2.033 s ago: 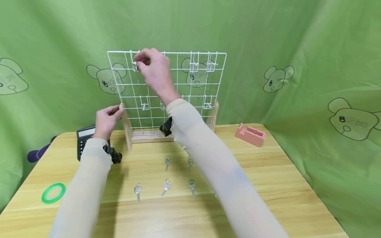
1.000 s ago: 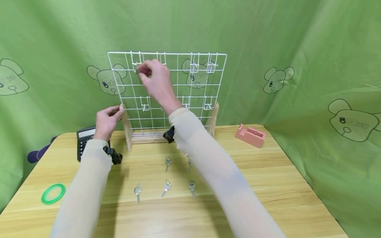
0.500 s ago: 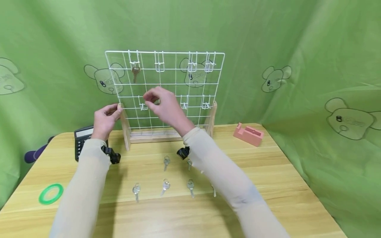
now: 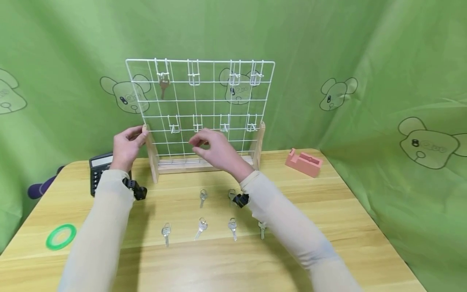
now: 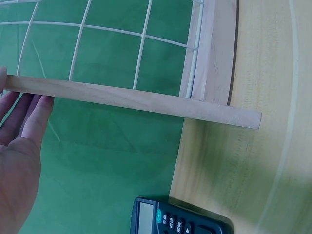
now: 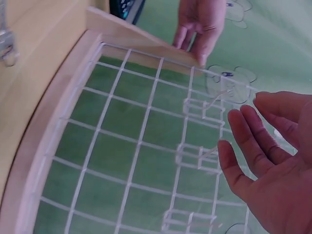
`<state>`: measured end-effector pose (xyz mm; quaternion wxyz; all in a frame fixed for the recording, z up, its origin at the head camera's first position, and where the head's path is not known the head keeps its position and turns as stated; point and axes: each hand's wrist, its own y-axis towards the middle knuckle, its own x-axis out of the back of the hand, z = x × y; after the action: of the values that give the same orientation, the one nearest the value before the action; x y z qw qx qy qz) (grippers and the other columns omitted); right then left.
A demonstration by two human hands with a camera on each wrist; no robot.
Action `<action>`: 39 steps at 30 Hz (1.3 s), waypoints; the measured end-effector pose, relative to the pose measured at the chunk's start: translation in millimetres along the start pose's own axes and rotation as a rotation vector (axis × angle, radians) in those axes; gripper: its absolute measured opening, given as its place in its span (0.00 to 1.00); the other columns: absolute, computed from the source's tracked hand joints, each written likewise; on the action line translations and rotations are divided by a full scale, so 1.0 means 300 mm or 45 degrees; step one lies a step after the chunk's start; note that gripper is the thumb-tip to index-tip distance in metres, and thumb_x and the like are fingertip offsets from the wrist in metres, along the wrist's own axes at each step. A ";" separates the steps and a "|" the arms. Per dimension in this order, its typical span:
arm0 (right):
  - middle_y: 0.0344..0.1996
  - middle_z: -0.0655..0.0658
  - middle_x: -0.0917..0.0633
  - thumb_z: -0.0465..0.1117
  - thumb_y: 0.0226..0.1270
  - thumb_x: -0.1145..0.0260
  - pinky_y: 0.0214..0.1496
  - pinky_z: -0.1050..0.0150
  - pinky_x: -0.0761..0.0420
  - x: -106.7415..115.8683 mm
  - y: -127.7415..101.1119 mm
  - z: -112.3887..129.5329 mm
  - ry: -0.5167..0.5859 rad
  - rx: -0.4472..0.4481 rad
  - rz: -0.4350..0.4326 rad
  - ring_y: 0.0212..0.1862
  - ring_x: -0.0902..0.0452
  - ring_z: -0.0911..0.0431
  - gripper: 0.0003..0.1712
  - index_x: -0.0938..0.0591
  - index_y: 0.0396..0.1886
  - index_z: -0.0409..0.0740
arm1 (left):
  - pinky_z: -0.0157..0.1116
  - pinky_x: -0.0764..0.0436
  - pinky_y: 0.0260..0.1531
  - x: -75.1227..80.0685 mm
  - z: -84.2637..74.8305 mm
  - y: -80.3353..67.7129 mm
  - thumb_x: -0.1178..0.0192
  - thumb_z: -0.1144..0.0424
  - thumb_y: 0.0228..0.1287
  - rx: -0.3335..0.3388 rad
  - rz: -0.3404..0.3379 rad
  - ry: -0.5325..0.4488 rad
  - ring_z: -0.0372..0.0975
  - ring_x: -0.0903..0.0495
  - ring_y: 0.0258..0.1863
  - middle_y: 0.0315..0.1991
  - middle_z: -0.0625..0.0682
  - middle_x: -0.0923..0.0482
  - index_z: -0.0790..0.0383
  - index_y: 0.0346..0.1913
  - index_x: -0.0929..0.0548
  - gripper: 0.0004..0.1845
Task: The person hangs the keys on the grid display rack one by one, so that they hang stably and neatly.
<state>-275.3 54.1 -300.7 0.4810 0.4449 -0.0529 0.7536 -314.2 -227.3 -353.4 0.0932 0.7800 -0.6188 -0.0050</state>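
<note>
My left hand (image 4: 125, 148) pinches the top of the left wooden post (image 5: 146, 101) of a white wire grid rack (image 4: 213, 100), thumb on one side and fingers on the other. A key (image 4: 163, 85) hangs from the upper left hook of the grid. My right hand (image 4: 219, 151) is in front of the grid's lower middle, its fingers loosely bent and holding nothing, as the right wrist view (image 6: 273, 161) also shows. Several white hooks (image 4: 194, 77) sit on the grid in two rows. On the table below lie several metal keys with rings, among them a front-left key (image 4: 166, 232).
A black calculator (image 4: 100, 163) lies behind my left forearm, with a green ring (image 4: 50, 242) nearer the front left. At the back right is a pink tape dispenser (image 4: 303, 164). Green cloth (image 4: 292, 48) hangs behind the wooden table (image 4: 328, 227).
My right hand has let go of the key, which now hangs on the upper left hook, and has moved down and right. My left hand stays on the post.
</note>
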 end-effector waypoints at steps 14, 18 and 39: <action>0.46 0.42 0.16 0.32 0.67 0.33 0.51 0.70 0.18 -0.060 -0.072 -0.182 0.105 -0.138 0.228 0.46 0.22 0.57 0.12 0.17 0.49 0.38 | 0.31 0.20 0.54 -0.006 0.013 0.000 0.36 0.61 0.68 -0.031 -0.045 -0.027 0.42 0.23 0.51 0.57 0.62 0.24 0.66 0.63 0.24 0.24; 0.45 0.44 0.15 0.32 0.67 0.33 0.50 0.68 0.18 -0.083 -0.087 -0.212 0.089 -0.162 0.293 0.47 0.21 0.57 0.13 0.17 0.50 0.37 | 0.31 0.20 0.55 -0.007 0.010 0.000 0.36 0.61 0.68 -0.030 -0.041 -0.025 0.42 0.23 0.52 0.57 0.61 0.24 0.66 0.64 0.25 0.24; 0.47 0.41 0.16 0.30 0.65 0.32 0.54 0.67 0.20 -0.209 -0.120 -0.296 0.033 -0.269 0.504 0.48 0.21 0.56 0.16 0.18 0.53 0.35 | 0.32 0.20 0.56 -0.009 0.005 -0.005 0.37 0.60 0.68 -0.014 -0.049 -0.005 0.41 0.23 0.50 0.56 0.61 0.23 0.66 0.64 0.25 0.24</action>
<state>-293.8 75.8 -411.6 0.3682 0.3632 -0.2117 0.8293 -313.4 -224.5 -355.3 0.0961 0.7912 -0.6039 -0.0116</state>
